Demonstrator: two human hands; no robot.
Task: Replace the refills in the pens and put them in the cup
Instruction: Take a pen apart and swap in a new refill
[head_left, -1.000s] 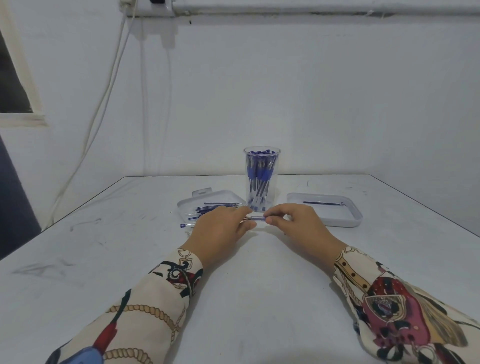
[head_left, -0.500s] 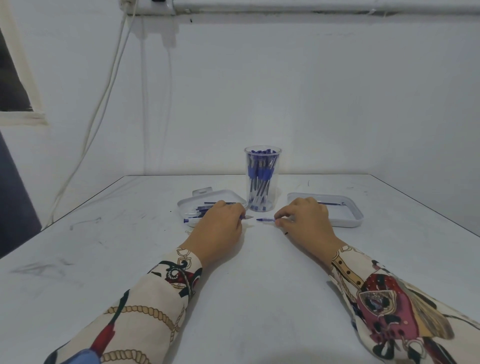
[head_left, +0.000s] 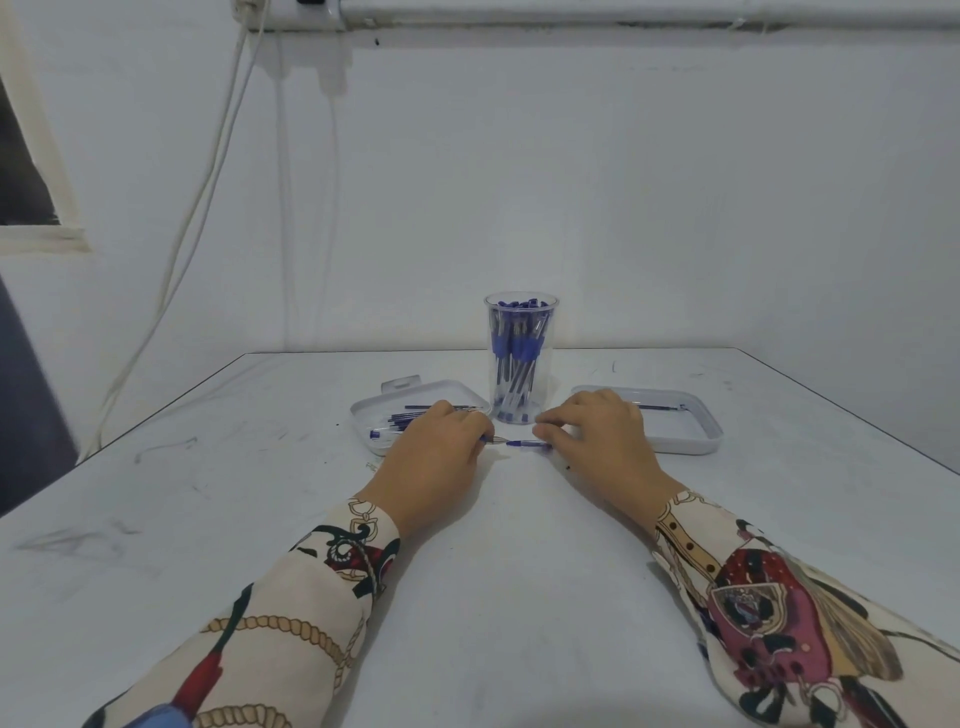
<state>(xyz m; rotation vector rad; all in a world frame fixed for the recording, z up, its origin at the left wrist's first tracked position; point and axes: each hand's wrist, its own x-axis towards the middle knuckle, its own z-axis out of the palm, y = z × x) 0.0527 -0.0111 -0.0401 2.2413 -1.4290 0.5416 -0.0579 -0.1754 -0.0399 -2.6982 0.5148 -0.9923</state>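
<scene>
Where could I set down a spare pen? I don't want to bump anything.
Bare table lies between the sleeves, nearer than the hands, and outside each tray. Crowded: the cup, left tray, right tray and both hands.

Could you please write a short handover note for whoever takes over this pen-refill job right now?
Left hand grips a pen, tip pointing right. Right hand pinches a blue cap, just apart from that tip.
The clear cup stands between both trays, full of capped pens.
Left tray holds several pens or refills; right tray holds one.
Left to do: cap this pen, drop it in the cup, then work through the left tray.
</scene>
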